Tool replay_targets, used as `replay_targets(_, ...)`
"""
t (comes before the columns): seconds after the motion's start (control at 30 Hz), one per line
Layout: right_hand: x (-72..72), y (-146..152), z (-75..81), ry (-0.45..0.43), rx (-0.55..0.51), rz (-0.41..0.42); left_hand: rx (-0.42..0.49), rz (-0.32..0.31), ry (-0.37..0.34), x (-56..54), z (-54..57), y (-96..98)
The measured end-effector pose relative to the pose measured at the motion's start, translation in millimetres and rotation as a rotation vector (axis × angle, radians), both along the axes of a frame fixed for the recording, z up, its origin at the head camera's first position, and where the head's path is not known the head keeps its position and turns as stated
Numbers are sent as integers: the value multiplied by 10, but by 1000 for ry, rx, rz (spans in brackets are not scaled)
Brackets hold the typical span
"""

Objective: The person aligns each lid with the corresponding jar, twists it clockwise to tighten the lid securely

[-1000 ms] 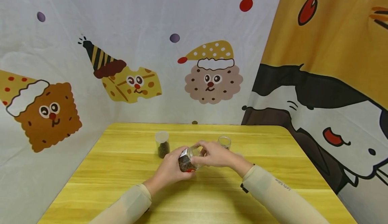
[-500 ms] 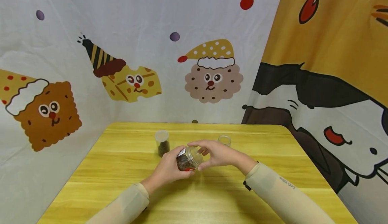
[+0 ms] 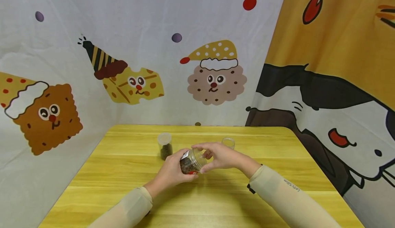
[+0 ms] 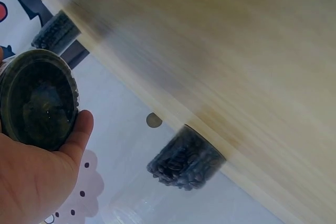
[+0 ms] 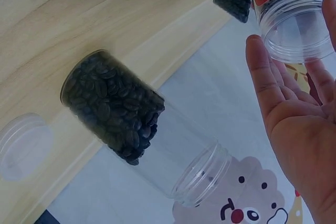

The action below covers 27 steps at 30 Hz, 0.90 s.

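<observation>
My left hand [image 3: 171,169] grips a clear labelled jar [image 3: 189,163] of dark brown bits, tilted with its mouth toward the right. No lid sits on that mouth in the right wrist view, where a red label with white lettering shows on the jar [image 5: 283,3]. My right hand [image 3: 219,156] is at the mouth, its thumb and fingers spread around the rim; whether they touch it I cannot tell. In the left wrist view the jar's round base [image 4: 42,103] faces the camera, held in the left hand [image 4: 42,177].
Further back on the wooden table [image 3: 129,173] stands a capped jar [image 3: 165,149] of dark seeds. An uncapped seed jar [image 5: 115,106] stands behind the right hand. Beside it lies a clear lid [image 5: 23,148]. A printed cloth [image 3: 139,22] hangs behind the table.
My right hand's fingers have spread apart at the jar's mouth and shifted slightly. The jar in my left hand has moved a little left. Little differs over the last half second.
</observation>
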State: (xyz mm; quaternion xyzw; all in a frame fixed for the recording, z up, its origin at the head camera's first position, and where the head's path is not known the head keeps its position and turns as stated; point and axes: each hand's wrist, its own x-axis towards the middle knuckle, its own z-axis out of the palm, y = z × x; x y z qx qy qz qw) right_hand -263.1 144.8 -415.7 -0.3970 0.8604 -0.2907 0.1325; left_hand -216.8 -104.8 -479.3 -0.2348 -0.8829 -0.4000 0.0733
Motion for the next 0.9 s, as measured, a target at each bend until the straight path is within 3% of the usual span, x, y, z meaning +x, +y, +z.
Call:
replay_targets(0.33,33,-16,-17,-39,-25,-34,-8,6,2,-4,-11,10)
replay_targets(0.9,21,-29,-42,-2,18,-74,-4,0,5,-7,-18,22)
